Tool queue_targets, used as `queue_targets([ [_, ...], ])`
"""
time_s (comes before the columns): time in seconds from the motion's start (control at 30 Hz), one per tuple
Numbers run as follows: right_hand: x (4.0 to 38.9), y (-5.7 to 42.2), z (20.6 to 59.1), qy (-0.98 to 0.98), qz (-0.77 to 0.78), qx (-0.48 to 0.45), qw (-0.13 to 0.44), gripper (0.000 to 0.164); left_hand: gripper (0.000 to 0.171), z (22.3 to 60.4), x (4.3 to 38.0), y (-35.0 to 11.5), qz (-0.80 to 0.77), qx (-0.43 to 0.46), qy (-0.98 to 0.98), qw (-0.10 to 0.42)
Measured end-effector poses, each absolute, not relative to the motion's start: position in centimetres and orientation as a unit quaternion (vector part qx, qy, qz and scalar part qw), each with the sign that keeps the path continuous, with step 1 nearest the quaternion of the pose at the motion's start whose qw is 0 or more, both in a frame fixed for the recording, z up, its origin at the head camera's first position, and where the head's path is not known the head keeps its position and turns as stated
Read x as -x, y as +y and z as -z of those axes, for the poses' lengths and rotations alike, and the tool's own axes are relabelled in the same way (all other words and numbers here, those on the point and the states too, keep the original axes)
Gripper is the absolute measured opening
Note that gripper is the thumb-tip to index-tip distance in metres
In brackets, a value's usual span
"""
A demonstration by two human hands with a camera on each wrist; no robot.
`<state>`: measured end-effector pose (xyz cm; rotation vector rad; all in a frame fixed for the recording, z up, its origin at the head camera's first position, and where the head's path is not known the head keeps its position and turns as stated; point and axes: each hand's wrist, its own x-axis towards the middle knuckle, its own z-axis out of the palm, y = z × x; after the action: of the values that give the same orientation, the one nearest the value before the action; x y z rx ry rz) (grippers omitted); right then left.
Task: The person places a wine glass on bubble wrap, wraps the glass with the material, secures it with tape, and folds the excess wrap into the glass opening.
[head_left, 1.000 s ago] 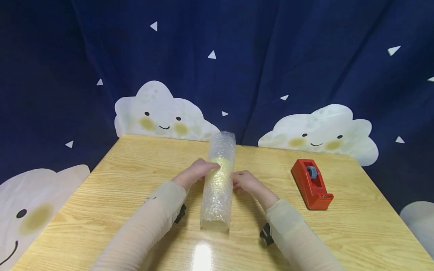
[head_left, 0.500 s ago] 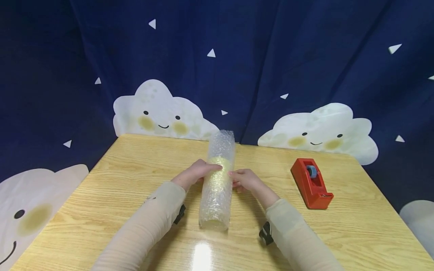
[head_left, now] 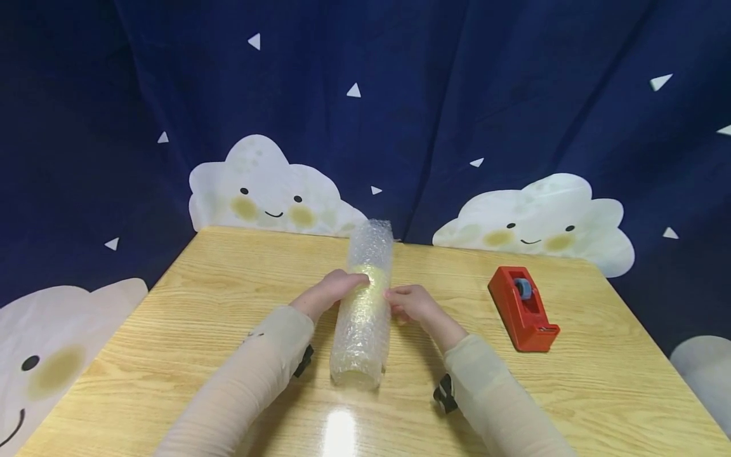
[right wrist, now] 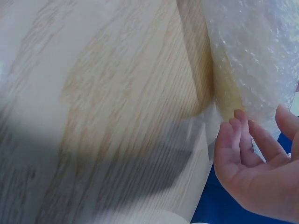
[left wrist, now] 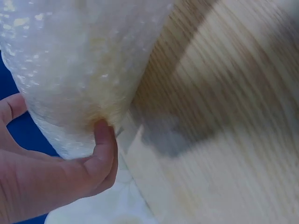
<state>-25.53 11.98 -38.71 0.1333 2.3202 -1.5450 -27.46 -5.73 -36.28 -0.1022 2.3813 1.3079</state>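
Note:
A long roll of bubble wrap [head_left: 361,336] lies lengthwise in the middle of the wooden table in the head view. Something yellow shows through its clear layers near the middle. My left hand [head_left: 338,287] grips the roll's left side, thumb across the top and fingers curled low against it. In the left wrist view those fingertips [left wrist: 103,128] press into the bubble wrap. From the other side my right hand [head_left: 415,303] holds the right side of the roll. Its curled fingers [right wrist: 226,140] are at the lower edge of the wrap in the right wrist view.
A red tape dispenser [head_left: 522,311] with a blue-cored tape roll stands to the right on the table [head_left: 594,374]. Behind the table hangs a dark blue curtain [head_left: 320,82] with white clouds and triangles. A black wrist camera [head_left: 445,393] sits under the right sleeve.
The near end of the bubble wrap roll has shifted slightly left, and the roll has turned a little between the hands. Both hands stay almost in place on it.

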Motion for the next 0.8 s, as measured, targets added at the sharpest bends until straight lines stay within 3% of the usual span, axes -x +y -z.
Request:
queue_targets([
  [0.27,25.52,11.9,38.49,0.822,0.54,-0.052,0.172,0.037,0.104,35.82,27.15,-5.57,-0.428,0.02,0.881,0.201],
  [0.63,25.31,11.72,38.86,0.819,0.558,-0.076,0.108,0.027,0.099,36.22,27.29,-5.8,-0.478,0.035,0.853,0.206],
  [0.8,25.31,11.53,38.77,0.814,0.563,-0.093,0.106,0.032,0.093,36.4,27.38,-5.89,-0.496,0.035,0.843,0.205],
])
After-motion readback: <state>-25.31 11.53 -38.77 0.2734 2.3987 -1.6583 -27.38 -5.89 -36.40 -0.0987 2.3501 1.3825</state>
